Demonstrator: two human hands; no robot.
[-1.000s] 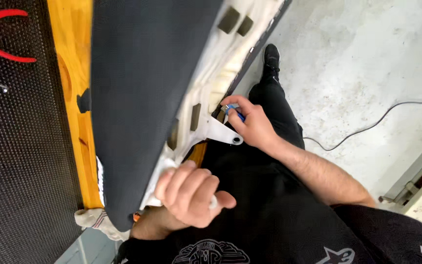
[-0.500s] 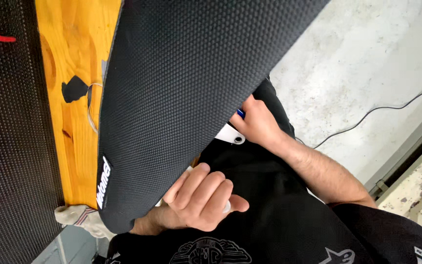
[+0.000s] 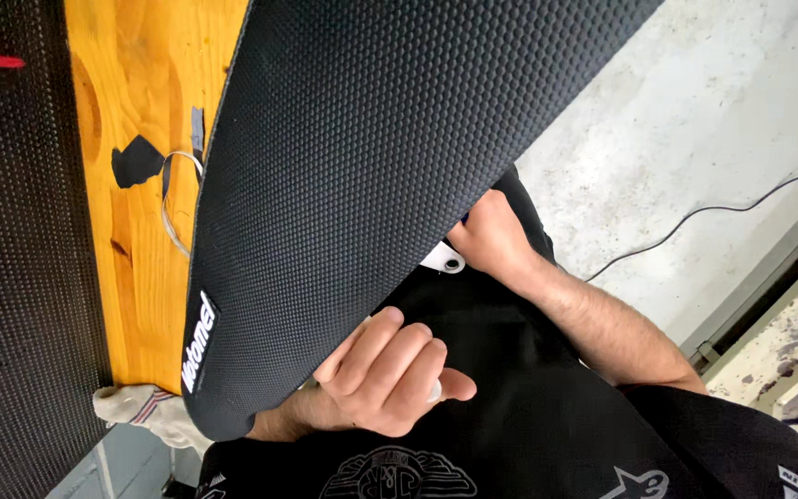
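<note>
Seat (image 3: pixel 362 176) now turned dimpled black cover up, left hand (image 3: pixel 390 379) curled under edge, right hand (image 3: pixel 491 242) gripping underside.

seat (image 3: pixel 362 185): long black padded piece, dimpled grip-texture cover facing camera, small white label patch near lower narrow end. tilted diagonally across view, narrow rounded end down-left, wide end running off top right. lower end overlaps wooden bench edge. white plastic base tab with round hole (image 3: pixel 445 261) pokes out from under right edge. left hand (image 3: pixel 390 374) curled on lower edge, fingers wrapped under; right hand (image 3: pixel 491 242) grips right edge beside tab.
</note>
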